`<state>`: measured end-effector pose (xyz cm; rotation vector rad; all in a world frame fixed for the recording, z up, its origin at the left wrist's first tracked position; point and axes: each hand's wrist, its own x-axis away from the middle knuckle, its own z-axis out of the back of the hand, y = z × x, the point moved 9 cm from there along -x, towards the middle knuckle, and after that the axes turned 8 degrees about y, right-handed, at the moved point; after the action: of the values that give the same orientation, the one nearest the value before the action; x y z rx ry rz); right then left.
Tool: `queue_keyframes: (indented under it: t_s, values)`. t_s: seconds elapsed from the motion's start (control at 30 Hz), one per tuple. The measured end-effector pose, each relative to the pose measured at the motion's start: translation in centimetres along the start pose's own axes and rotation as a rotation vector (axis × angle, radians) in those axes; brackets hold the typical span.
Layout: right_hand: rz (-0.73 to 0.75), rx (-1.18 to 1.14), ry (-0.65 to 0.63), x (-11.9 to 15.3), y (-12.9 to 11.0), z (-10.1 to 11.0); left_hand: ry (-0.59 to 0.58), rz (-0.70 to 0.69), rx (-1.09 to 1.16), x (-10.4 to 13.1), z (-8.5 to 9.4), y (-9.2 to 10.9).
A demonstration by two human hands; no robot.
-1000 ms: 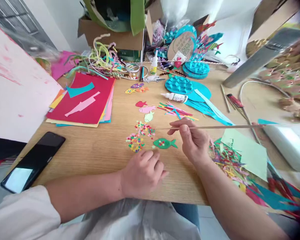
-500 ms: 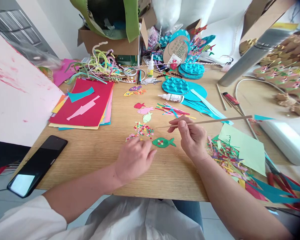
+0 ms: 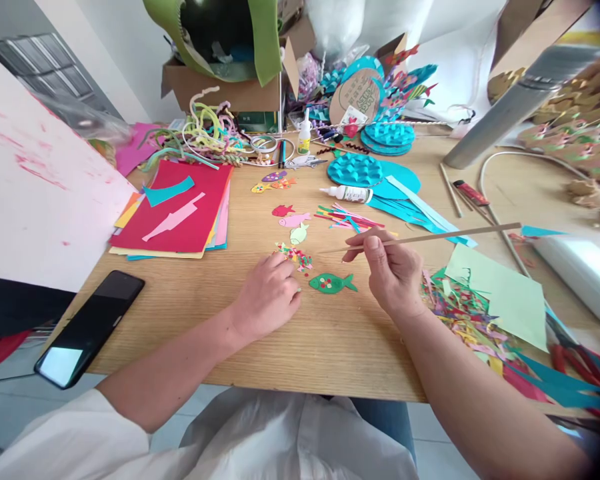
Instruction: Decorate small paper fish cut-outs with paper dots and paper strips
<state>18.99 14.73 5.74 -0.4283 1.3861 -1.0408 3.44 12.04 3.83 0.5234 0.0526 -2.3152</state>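
Observation:
My right hand (image 3: pixel 394 272) grips a thin wooden stick (image 3: pixel 445 235) between thumb and fingers. Its narrow tip points left, above the table. On the wood between my hands lies a green paper fish (image 3: pixel 331 283) with a few small red and pale dots near its head. My left hand (image 3: pixel 267 293) rests by a pile of tiny coloured paper bits (image 3: pixel 300 257) and covers part of it. Its fingers are curled together; their tips are hidden, so what they hold, if anything, cannot be seen. Beyond the pile lie light green (image 3: pixel 298 233), pink (image 3: pixel 295 220) and red (image 3: pixel 283 211) paper fish.
A glue bottle (image 3: pixel 349 193) lies near paper strips (image 3: pixel 350 218). Coloured sheets (image 3: pixel 180 230) and a phone (image 3: pixel 90 327) are at left. Paper scraps (image 3: pixel 460 310), a green sheet (image 3: pixel 505 293) and scissors (image 3: pixel 575 363) lie at right. A grey pipe (image 3: pixel 500 110) stands behind.
My left hand has shifted up and farther over the paper bits, with its fingers drawn in. The stick stays in my right hand, nearly unmoved. The view has swung slightly.

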Motion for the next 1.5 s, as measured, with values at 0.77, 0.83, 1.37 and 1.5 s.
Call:
queue_keyframes:
  t_s: [0.77,0.83,1.37,1.5]
  values:
    - [-0.013,0.049,0.012,-0.1,0.2,0.1,0.024,-0.061,-0.102,-0.2,0.1,0.3]
    - [-0.006,0.049,0.010,-0.1,0.1,0.1,0.030,-0.071,-0.120,-0.1,0.0,0.5]
    - [-0.018,0.049,0.016,-0.1,0.1,0.2,0.042,0.091,0.146,-0.7,-0.1,-2.8]
    - [-0.023,0.023,0.016,0.0,0.2,0.2,-0.019,-0.049,-0.017,-0.6,-0.2,-1.0]
